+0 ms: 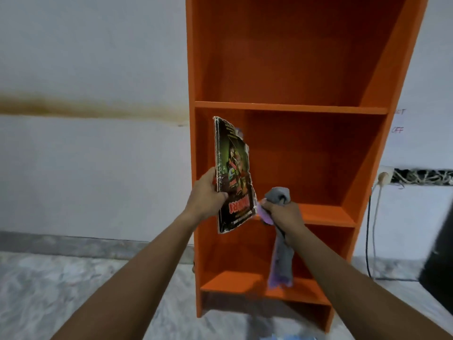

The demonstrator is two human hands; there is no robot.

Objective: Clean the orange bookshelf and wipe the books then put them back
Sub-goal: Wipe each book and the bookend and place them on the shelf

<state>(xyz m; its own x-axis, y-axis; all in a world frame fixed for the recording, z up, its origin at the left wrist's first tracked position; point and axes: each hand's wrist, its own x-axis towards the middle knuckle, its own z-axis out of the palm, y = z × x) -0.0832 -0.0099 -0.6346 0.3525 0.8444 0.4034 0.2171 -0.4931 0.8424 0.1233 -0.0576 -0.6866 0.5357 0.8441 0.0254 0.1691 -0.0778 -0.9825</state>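
The tall orange bookshelf (pixel 289 107) stands against the wall with no books on the shelves I can see. My left hand (pixel 208 193) grips the spine edge of a worn dark book (pixel 234 173) with a green and red cover, held upright and upside down in front of the middle compartment. My right hand (pixel 282 213) is closed around a grey and purple cloth (pixel 282 261). Part of the cloth bunches above my fist beside the book's lower right corner, and the rest hangs down in front of the lower shelf.
A white wall (pixel 93 168) with a brown stain band runs to the left. A wall socket (pixel 384 176) with cables hanging from it sits right of the shelf. A dark object (pixel 438 261) is at the right edge. The floor (pixel 73 285) is pale marble.
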